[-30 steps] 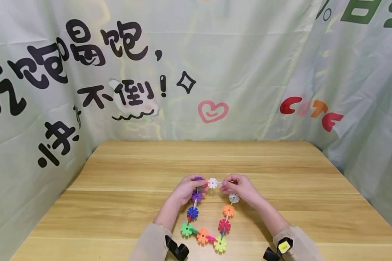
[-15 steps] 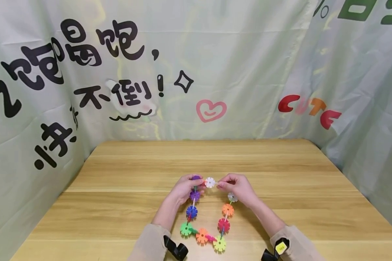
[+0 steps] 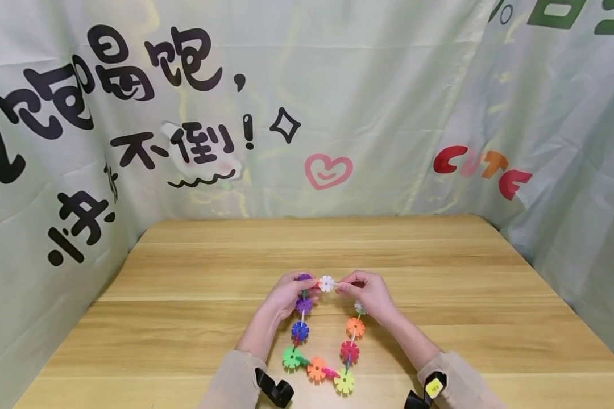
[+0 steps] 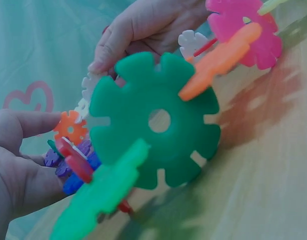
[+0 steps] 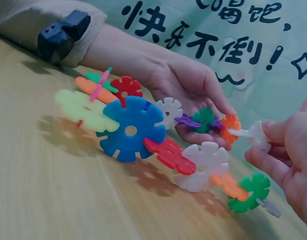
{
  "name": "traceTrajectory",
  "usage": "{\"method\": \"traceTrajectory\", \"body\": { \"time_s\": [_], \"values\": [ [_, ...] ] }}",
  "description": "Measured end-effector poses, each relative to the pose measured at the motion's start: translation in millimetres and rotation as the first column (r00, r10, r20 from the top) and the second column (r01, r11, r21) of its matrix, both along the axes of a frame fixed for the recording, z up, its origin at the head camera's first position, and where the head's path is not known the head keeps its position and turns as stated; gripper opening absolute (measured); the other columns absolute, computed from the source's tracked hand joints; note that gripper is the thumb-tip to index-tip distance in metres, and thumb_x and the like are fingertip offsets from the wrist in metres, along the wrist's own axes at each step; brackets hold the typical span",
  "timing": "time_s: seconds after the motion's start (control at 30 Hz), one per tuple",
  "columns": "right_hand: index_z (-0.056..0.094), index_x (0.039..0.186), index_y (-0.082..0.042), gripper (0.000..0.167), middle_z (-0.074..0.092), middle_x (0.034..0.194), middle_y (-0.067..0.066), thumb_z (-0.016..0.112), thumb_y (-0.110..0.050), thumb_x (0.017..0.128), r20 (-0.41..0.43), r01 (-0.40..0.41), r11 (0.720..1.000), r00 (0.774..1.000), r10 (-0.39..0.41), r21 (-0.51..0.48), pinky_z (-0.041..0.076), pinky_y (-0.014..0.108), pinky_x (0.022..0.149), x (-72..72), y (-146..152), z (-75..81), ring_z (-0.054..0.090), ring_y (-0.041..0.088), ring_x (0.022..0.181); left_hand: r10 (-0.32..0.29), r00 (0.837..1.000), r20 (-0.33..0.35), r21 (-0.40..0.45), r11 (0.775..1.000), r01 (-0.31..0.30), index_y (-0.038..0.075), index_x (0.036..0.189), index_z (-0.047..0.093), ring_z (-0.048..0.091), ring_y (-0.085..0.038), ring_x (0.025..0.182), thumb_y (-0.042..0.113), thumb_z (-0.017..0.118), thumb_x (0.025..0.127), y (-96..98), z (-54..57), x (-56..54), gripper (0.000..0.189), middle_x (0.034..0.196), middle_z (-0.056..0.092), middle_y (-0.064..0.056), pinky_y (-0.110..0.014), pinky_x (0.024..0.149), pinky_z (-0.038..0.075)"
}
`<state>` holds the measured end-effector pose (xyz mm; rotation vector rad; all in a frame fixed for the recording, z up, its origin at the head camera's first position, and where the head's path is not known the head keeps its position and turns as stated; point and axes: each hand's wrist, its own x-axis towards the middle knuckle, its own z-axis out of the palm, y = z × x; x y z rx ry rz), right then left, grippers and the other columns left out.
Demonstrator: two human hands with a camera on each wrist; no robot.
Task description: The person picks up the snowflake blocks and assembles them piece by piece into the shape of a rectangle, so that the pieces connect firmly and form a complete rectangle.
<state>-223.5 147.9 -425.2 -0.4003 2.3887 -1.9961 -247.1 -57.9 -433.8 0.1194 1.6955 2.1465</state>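
A chain of colourful notched snowflake discs hangs as an almost closed loop between the hands. My left hand [image 3: 285,296] pinches an orange-red disc [image 5: 230,126] between thumb and fingers, beside a purple disc [image 3: 304,305]. A white disc [image 3: 326,283] stands in the gap between both hands, joined to the orange-red one. My right hand [image 3: 369,294] pinches a white disc [image 5: 258,137] at this end, seen edge-on from the head. Below the right hand, the chain's other end carries a pale disc [image 5: 269,207] slotted into a green disc [image 5: 249,193]; the hand partly hides it in the head view.
The chain's lower side, with a yellow disc [image 3: 344,382] and a light green disc [image 3: 292,357], is near the front of the wooden table [image 3: 184,272]. A printed cloth [image 3: 389,102] hangs behind and at the sides. Black wrist cameras [image 3: 274,388] sit on both sleeves.
My right hand's fingertips have come slightly closer to the white disc between the hands. The pale end disc has slipped further behind the right hand. The whole view has shifted slightly.
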Motion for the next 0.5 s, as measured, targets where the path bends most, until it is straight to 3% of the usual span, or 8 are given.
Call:
{"method": "traceTrajectory", "body": {
  "time_s": [0.27, 0.5],
  "values": [
    [0.062, 0.094, 0.010, 0.014, 0.066, 0.091, 0.018, 0.063, -0.003, 0.087, 0.036, -0.021, 1.000, 0.999, 0.022, -0.008, 0.053, 0.037, 0.079, -5.9, 5.3, 2.3, 0.064, 0.037, 0.088, -0.038, 0.999, -0.002, 0.009, 0.999, 0.038, -0.006, 0.099, 0.053, 0.063, -0.023, 0.081, 0.004, 0.054, 0.092, 1.3, 3.4, -0.5, 0.013, 0.088, 0.059, -0.012, -0.035, 0.074, 0.055],
    [0.059, 0.098, 0.014, 0.018, 0.065, 0.094, 0.022, 0.060, -0.001, 0.088, 0.059, -0.064, 0.997, 0.996, 0.066, -0.032, 0.053, 0.037, 0.080, -10.4, 6.3, 4.0, 0.063, 0.037, 0.091, -0.026, 0.998, -0.062, -0.143, 0.990, 0.017, -0.008, 0.116, 0.051, 0.060, -0.028, 0.097, 0.015, 0.060, 0.090, -2.2, 6.1, -1.5, 0.036, 0.102, 0.061, -0.015, -0.039, 0.085, 0.049]
  ]
}}
